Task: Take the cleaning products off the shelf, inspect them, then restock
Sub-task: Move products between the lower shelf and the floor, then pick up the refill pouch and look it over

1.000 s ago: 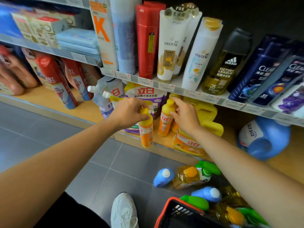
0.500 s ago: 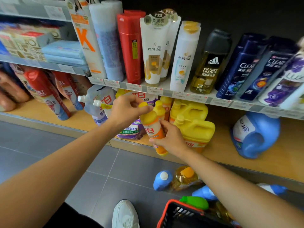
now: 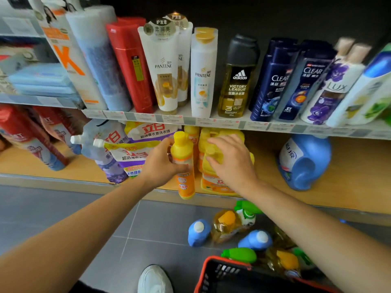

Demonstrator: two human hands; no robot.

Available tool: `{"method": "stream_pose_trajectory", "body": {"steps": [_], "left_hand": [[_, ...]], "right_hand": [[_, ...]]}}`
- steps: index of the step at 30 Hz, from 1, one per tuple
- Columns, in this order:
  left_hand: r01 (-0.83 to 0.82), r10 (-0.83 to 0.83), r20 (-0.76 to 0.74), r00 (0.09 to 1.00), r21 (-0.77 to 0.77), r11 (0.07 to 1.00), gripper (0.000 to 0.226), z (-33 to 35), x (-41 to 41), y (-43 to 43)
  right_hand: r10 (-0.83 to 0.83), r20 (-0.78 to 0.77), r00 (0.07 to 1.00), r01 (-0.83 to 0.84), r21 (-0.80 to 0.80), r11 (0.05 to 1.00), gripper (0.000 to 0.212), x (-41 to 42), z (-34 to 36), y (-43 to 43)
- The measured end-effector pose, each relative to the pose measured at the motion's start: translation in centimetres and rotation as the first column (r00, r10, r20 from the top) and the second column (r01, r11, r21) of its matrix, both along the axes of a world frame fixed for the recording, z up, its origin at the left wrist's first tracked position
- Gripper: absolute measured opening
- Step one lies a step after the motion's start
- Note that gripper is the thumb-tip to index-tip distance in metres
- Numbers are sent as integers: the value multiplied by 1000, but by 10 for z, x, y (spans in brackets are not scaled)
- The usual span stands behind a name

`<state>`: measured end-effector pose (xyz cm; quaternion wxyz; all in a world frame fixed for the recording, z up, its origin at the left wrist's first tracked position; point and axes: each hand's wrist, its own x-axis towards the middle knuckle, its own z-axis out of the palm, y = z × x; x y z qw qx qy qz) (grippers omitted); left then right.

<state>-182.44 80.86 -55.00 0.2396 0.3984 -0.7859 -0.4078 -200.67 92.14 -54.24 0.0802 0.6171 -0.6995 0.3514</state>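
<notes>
fingers (image 3: 166, 143) of my left hand (image 3: 158, 163) wrap the yellow bottle (image 3: 184, 153) at the lower shelf (image 3: 349, 187) edge; my right hand (image 3: 232, 161) lies open on the yellow jugs (image 3: 213, 182). tight gap: shoving could topple one.

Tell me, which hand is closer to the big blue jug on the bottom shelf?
Right. The right hand lies on the yellow jug just left of the blue jug; the left hand grips an orange bottle farther left.
</notes>
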Motion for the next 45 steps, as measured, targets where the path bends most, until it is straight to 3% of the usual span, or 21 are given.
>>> {"method": "stream_pose_trajectory", "body": {"steps": [1, 3, 5, 7, 17, 23, 28, 30, 32, 35, 37, 39, 41, 43, 45], "left_hand": [[-16, 16, 8, 1000, -15, 1000, 65, -5, -1, -1], [-50, 50, 15, 999, -27, 998, 66, -15, -4, -3], [-95, 96, 24, 995, -30, 995, 65, -23, -8, -6], [-138, 138, 23, 990, -14, 990, 65, -31, -11, -9], [-173, 170, 51, 984, 54, 983, 66, -60, -28, -9], [-171, 169, 73, 983, 20, 985, 65, -66, -38, -5], [-148, 136, 104, 985, 117, 982, 71, -61, -34, -3], [-140, 135, 137, 981, 28, 990, 63, -50, -26, 0], [-66, 99, 155, 983, -201, 977, 44, -33, -12, 3], [102, -17, 155, 988, -555, 825, 29, -5, 15, 3], [31, 66, 116, 991, -682, 731, 32, 12, 33, -7], [-17, 197, 166, 966, -724, 690, 43, 22, 52, -23], [54, 261, 375, 889, -654, 755, 56, 26, 67, -41], [97, 293, 553, 780, -569, 816, 49, 21, 79, -52], [93, 324, 564, 760, -587, 804, 31, 16, 84, -59]], "right_hand": [[-59, -101, 993, 61, 12, 998, 53, -10, 1, 1], [-129, -231, 964, 179, 214, 960, 71, -30, -3, 2], [-109, -246, 963, 209, 428, 879, 84, -44, -18, 5], [-71, -184, 980, 156, 505, 849, 86, -52, -34, 9], [-54, -145, 988, 113, 437, 892, 82, -58, -47, 7], [-42, -153, 987, 105, 433, 895, 81, -54, -50, 4], [-33, -176, 984, 109, 441, 891, 79, -49, -50, 1], [-32, -191, 981, 116, 446, 888, 80, -50, -50, 2], [-32, -205, 978, 123, 449, 885, 81, -50, -49, 3], [-36, -219, 975, 137, 465, 875, 84, -49, -48, 3], [-43, -227, 973, 150, 477, 866, 87, -47, -45, 4], [-36, -231, 972, 150, 495, 856, 90, -45, -42, 4], [-29, -237, 971, 151, 516, 843, 93, -44, -37, 4], [-12, -234, 972, 143, 550, 823, 95, -44, -33, 4], [4, -214, 977, 127, 593, 795, 98, -46, -28, 3]]}}
